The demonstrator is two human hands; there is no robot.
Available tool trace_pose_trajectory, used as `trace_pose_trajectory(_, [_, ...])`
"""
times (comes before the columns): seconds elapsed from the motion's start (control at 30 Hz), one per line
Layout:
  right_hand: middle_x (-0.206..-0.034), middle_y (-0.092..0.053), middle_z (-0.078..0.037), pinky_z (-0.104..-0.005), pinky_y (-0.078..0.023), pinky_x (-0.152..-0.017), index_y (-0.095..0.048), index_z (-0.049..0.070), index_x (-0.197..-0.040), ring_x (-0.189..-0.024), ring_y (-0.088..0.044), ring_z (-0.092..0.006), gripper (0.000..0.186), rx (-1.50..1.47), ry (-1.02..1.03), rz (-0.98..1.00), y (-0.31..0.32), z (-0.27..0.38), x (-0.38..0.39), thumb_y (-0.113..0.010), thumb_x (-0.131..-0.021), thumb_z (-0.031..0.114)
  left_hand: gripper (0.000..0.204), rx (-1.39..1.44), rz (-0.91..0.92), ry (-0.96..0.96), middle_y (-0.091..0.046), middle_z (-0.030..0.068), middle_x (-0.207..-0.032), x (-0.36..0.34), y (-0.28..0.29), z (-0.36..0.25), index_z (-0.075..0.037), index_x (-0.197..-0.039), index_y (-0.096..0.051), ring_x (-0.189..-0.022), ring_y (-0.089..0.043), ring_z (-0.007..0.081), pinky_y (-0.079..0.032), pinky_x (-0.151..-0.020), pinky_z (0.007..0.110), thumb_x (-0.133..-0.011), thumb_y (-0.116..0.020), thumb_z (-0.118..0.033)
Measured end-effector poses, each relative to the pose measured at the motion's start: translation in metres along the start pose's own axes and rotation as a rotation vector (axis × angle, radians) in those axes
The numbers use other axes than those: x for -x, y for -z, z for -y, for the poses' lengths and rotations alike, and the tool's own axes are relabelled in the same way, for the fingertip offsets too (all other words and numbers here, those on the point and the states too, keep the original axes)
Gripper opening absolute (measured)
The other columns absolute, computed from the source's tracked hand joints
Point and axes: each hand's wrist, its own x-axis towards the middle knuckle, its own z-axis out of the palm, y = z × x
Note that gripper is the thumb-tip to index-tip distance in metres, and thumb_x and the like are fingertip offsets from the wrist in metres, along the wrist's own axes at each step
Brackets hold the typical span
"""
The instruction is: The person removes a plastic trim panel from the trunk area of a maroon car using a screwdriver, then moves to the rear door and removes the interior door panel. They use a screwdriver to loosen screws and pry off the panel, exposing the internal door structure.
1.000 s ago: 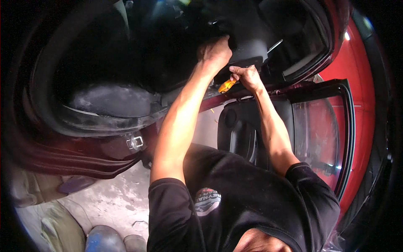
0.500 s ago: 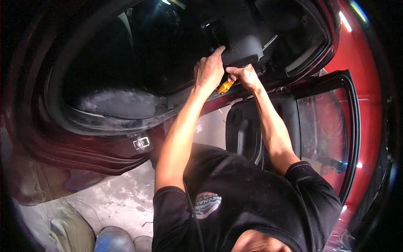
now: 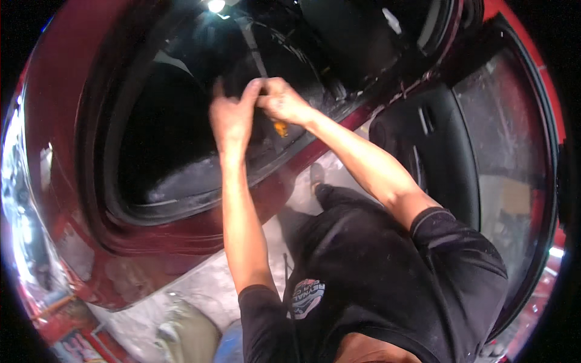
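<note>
My right hand (image 3: 281,101) is closed around a yellow-handled tool (image 3: 281,129). Its handle sticks out below my fist; the working end is hidden. Beside it, my left hand (image 3: 233,118) is blurred by motion, with thumb and index finger apart and pointing away from me. The left thumb meets or overlaps the right fingers; I cannot tell which. Both hands are in the doorway of a dark red car, over its black interior.
An open car door (image 3: 451,151) with a black inner panel stands to the right. The red door sill (image 3: 266,202) runs below my arms. A bright lamp (image 3: 216,6) shines at the far side. A stuffed olive bag (image 3: 190,330) lies on the floor at lower left.
Both hands have left the black interior trim and moved left over the cabin, coming close together. The yellow-handled tool went along in my right hand. The head view has shifted too.
</note>
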Motion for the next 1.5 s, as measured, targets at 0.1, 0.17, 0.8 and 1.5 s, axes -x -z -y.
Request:
trace_pose_trajectory(0.1, [-0.054,-0.051,-0.003,-0.0294,-0.038,-0.040,-0.058,-0.003,-0.088,-0.042,-0.049,-0.0122,0.017,-0.125,-0.087,-0.010,-0.026,-0.001,-0.008,-0.046,-0.077,0.002,0.074,-0.143,-0.051,-0.081,-0.064,0.0287,-0.118,-0.009,0.017,-0.010,0.010,-0.129,-0.051,-0.112,-0.063,0.0348,-0.047,-0.095,0.039,-0.077,-0.081,-0.034])
trace_pose_trajectory(0.17, [-0.056,-0.052,-0.003,-0.0289,-0.038,-0.041,-0.062,-0.004,-0.102,-0.042,-0.047,-0.0115,0.028,-0.265,-0.120,0.084,-0.044,-0.017,-0.017,-0.047,-0.079,0.001,0.074,-0.261,-0.146,-0.157,-0.064,0.0274,-0.119,-0.012,0.030,-0.006,0.009,-0.130,-0.050,-0.112,-0.064,0.0335,-0.047,-0.096,0.039,-0.077,-0.082,-0.031])
trace_pose_trajectory(0.8, [-0.082,-0.066,-0.002,-0.0205,-0.039,-0.045,-0.053,0.000,-0.135,-0.045,-0.044,-0.0041,0.039,-0.716,-0.271,-0.014,-0.055,-0.122,0.015,-0.044,-0.099,0.012,0.013,-0.072,-0.392,0.377,-0.038,-0.0037,-0.055,-0.022,0.085,0.032,-0.010,-0.082,-0.055,-0.043,-0.032,0.0082,-0.025,-0.039,0.026,-0.083,-0.068,-0.014])
trace_pose_trajectory(1.5, [-0.080,-0.064,-0.010,-0.0289,-0.048,-0.049,-0.061,0.006,-0.127,-0.058,-0.060,-0.0156,0.030,-1.779,0.335,0.874,0.084,-0.008,0.070,-0.054,-0.097,0.005,0.027,0.087,-0.316,0.427,-0.030,-0.0043,-0.054,-0.025,0.088,0.031,-0.012,-0.065,-0.048,-0.045,-0.028,0.0091,-0.023,-0.044,0.027,-0.079,-0.070,-0.017])
